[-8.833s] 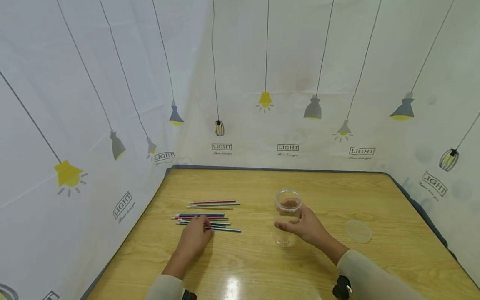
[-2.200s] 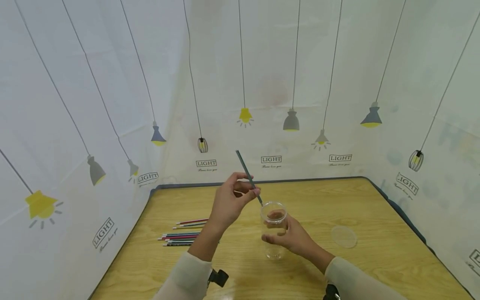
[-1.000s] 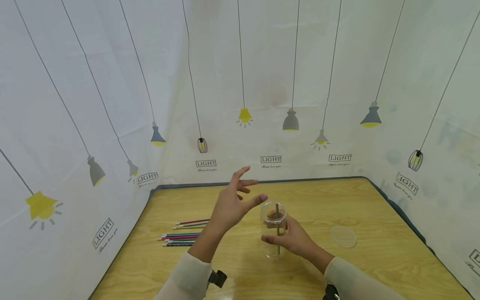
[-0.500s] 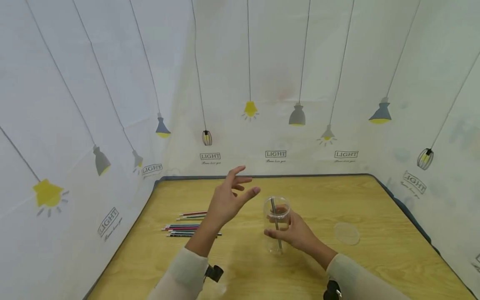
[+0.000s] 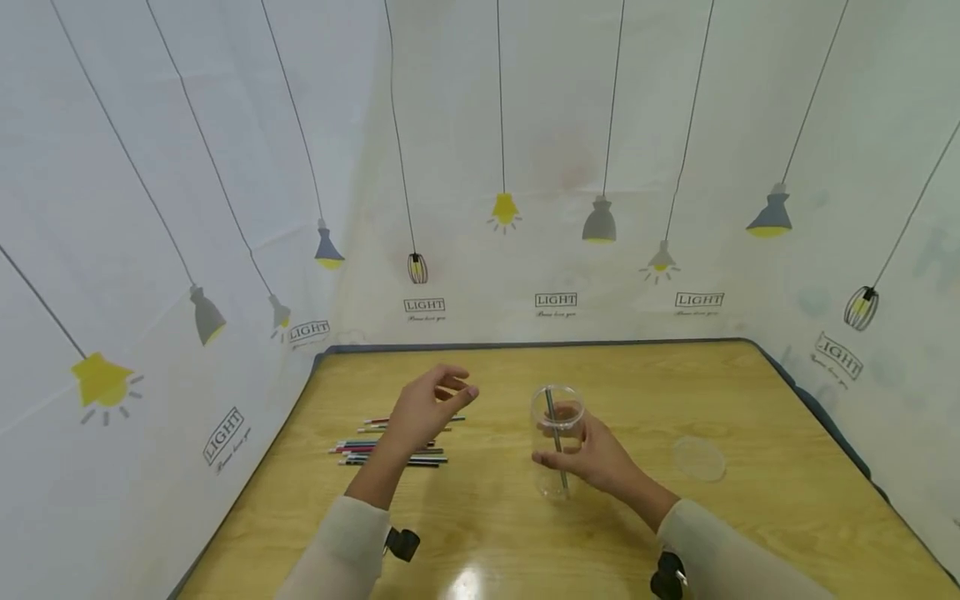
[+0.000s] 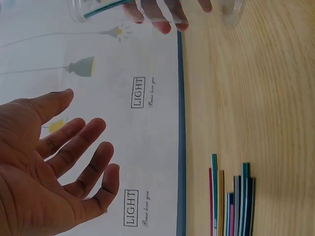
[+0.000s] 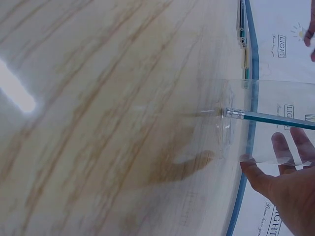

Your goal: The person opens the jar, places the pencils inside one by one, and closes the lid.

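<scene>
My right hand (image 5: 606, 457) grips a clear plastic jar (image 5: 543, 433), thumb in front and fingers behind. Inside it one green pencil (image 5: 556, 437) leans; the right wrist view shows the eraser end of this pencil (image 7: 275, 119) down at the jar's base. My left hand (image 5: 420, 410) hangs in the air left of the jar, fingers loosely bent and holding nothing, as the left wrist view of the hand (image 6: 64, 169) confirms. Beneath and beyond it lie several pencils (image 5: 356, 450) in a loose row, partly hidden by the hand and wrist.
A round translucent lid (image 5: 700, 459) lies flat on the wooden table (image 5: 510, 542), right of the jar. A few pencils (image 5: 374, 422) lie slightly apart behind the main row. A white curtain (image 5: 465, 167) printed with lamps stands along the table's back and sides.
The left hand let go of the green pencil, which dropped into the jar and now leans there. That hand has since moved left and down, toward the pencils. The right hand keeps its grip.
</scene>
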Demonstrator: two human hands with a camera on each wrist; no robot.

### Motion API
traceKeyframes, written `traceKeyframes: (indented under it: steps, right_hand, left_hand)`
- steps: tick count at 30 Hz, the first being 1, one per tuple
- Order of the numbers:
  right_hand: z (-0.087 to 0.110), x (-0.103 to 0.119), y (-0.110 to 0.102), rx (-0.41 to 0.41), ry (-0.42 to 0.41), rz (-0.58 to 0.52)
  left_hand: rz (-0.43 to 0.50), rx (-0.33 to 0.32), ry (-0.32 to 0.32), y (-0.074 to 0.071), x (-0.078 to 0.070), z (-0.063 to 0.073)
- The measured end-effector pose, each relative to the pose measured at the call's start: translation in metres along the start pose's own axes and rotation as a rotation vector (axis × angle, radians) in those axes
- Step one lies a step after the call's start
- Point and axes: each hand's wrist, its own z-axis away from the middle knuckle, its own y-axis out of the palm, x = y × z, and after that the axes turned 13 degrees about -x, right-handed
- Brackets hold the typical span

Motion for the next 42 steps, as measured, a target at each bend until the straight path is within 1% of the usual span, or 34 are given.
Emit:
traceKeyframes:
  steps: [1, 5, 8, 12, 15, 17, 19, 21, 26, 29, 33, 35, 39, 41, 42]
  right_hand:
    - [0.000, 0.000, -0.001, 0.000, 0.000, 0.001]
    - [0.001, 0.001, -0.002, 0.003, 0.006, 0.001]
    - [0.001, 0.001, -0.002, 0.005, 0.006, -0.005]
    - [0.001, 0.002, -0.002, 0.002, 0.005, -0.001]
    - [-0.001, 0.003, -0.004, -0.002, 0.003, 0.009]
    - [-0.001, 0.003, -0.004, -0.002, 0.001, 0.011]
    - [-0.001, 0.003, -0.004, -0.003, 0.001, 0.012]
    - [-0.001, 0.003, -0.004, -0.003, 0.007, 0.003]
    - [0.001, 0.003, -0.002, 0.008, 0.025, -0.022]
    - [0.002, 0.002, -0.001, 0.012, 0.023, -0.022]
    - [0.003, 0.000, 0.000, 0.014, 0.023, -0.031]
    - [0.002, -0.001, 0.000, 0.010, 0.018, -0.031]
    - [0.001, 0.001, -0.001, 0.007, 0.015, -0.030]
    - [0.001, 0.002, -0.002, 0.008, 0.024, -0.031]
    - [0.002, 0.003, -0.003, 0.009, 0.027, -0.031]
  left_hand:
    - [-0.016, 0.015, -0.005, -0.003, 0.005, 0.001]
    - [-0.105, 0.081, -0.059, -0.011, 0.025, 0.004]
    - [-0.210, 0.123, -0.078, -0.019, 0.037, 0.007]
    - [-0.399, 0.168, -0.061, -0.028, 0.047, 0.011]
    - [-0.525, 0.197, -0.054, -0.030, 0.052, 0.012]
    - [-0.585, 0.212, -0.051, -0.030, 0.056, 0.012]
    - [-0.620, 0.222, -0.056, -0.030, 0.059, 0.012]
    - [-0.645, 0.228, -0.062, -0.030, 0.064, 0.012]
    - [-0.668, 0.229, -0.073, -0.029, 0.074, 0.014]
    - [-0.662, 0.225, -0.083, -0.028, 0.081, 0.016]
    - [-0.655, 0.202, -0.098, -0.024, 0.089, 0.018]
    - [-0.657, 0.188, -0.096, -0.022, 0.091, 0.018]
    - [-0.648, 0.177, -0.087, -0.022, 0.089, 0.018]
    - [-0.638, 0.183, -0.088, -0.021, 0.092, 0.016]
    - [-0.632, 0.184, -0.081, -0.020, 0.097, 0.015]
